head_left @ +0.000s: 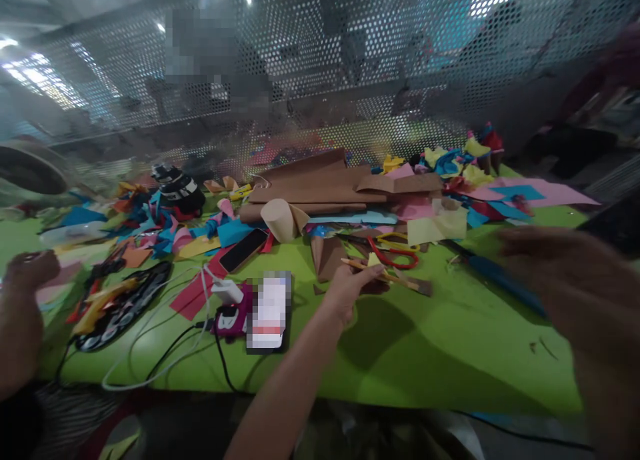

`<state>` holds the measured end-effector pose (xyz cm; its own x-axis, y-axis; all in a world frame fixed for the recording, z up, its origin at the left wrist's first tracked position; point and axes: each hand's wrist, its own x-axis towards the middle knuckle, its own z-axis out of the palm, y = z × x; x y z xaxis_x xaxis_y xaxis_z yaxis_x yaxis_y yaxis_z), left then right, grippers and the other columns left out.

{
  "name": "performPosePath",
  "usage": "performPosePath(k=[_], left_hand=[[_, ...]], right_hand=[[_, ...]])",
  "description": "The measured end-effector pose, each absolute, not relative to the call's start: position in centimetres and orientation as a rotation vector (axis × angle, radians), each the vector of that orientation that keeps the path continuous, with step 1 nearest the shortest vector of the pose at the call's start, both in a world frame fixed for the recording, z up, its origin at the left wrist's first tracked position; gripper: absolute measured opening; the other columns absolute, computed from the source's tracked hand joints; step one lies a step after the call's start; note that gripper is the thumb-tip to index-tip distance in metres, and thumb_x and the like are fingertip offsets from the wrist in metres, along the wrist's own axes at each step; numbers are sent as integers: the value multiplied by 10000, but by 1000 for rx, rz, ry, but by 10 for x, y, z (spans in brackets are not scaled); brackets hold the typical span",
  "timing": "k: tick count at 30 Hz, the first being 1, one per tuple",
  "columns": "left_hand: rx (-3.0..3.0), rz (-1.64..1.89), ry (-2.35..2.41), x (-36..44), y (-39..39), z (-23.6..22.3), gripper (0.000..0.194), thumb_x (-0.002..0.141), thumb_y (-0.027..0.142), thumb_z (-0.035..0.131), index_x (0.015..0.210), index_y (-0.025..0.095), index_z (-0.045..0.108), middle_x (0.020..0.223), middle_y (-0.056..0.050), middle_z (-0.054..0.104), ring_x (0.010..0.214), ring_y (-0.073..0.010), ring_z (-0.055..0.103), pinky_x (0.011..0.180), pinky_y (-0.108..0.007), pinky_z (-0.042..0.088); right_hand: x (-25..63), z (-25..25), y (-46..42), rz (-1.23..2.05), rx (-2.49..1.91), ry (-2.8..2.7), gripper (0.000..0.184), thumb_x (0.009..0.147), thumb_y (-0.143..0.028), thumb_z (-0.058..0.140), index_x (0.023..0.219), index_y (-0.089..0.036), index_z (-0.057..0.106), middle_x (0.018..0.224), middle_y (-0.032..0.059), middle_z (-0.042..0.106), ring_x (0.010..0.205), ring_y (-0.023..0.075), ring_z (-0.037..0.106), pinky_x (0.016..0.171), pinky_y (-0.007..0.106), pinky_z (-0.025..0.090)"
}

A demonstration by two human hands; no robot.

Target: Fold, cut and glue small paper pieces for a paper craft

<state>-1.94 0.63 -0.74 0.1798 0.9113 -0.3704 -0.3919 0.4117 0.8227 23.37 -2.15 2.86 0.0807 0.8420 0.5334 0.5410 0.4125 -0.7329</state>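
Fingers (373,272) of the left hand (356,285) are pinching a slender tan stick (399,279) above the near-centre area of a green worktable (465,367). A yellow scrap (374,259) is showing at the grip, and a small brown piece (423,286) is showing at the right end of the stick; whether either is being attached to it, one cannot tell. The right hand (555,273) is hovering at the right, well apart from the left hand, and is appearing blurred; its grip state one cannot tell. A blue tool (505,283) is lying just left of that hand, partly behind it.

Red-handled scissors (400,265) are lying just beyond the stick. A brown paper triangle (331,260) is resting left of the scissors. Farther back, brown paper sheets (315,188) are lying stacked behind a tan paper roll (279,221).

Left of the left forearm, a lit phone (273,310) is lying beside a magenta power block (235,321), which is carrying a white charger (228,291). A dark phone (244,250) is lying farther back. At the far left, a co-worker's hand (31,271) is hanging over the table edge area.
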Motion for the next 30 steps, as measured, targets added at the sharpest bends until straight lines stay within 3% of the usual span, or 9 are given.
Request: performPosePath(k=[3,6,11,20,26,30], left_hand=[[659,1037,972,-19,7,-9,462,524,397,926,745,114,635,673,-31,691,536,-135,647,581,-270,548],[666,1016,962,-19,7,-10,525,477,426,937,772,106,644,686,-29,692,540,-129,643,595,-266,543],[627,1023,945,-18,5,-7,559,437,444,946,769,122,632,697,-20,686,574,-133,644,610,-280,553],[572,1033,970,-16,4,-6,411,546,403,896,731,142,638,663,-5,665,579,-136,629,665,-324,578],[614,1029,968,-17,6,-9,463,485,426,911,694,140,612,670,5,643,590,-128,617,575,-271,535],[606,1017,961,-17,6,-9,478,468,426,925,701,139,621,688,-1,648,617,-130,614,595,-279,538]], right_hand=[[202,23,-18,453,-980,-2045,231,902,-325,678,1130,-325,718,1144,77,732,1111,268,673,935,398,558],[173,16,-10,340,-872,-2225,234,922,-275,637,1132,-296,737,1114,82,743,1073,258,690,889,400,581],[163,1,-1,401,-920,-2166,225,957,-265,560,1038,-291,769,969,67,757,931,238,725,828,395,605],[170,-3,-2,402,-915,-2147,276,952,-208,558,1101,-307,769,1003,68,763,932,232,730,820,337,598],[171,-2,-2,320,-895,-2191,333,925,-162,559,1136,-324,759,995,74,772,920,250,736,798,362,607],[170,-4,-2,248,-862,-2190,261,929,-206,598,1104,-309,762,959,72,781,890,256,734,784,389,595]])
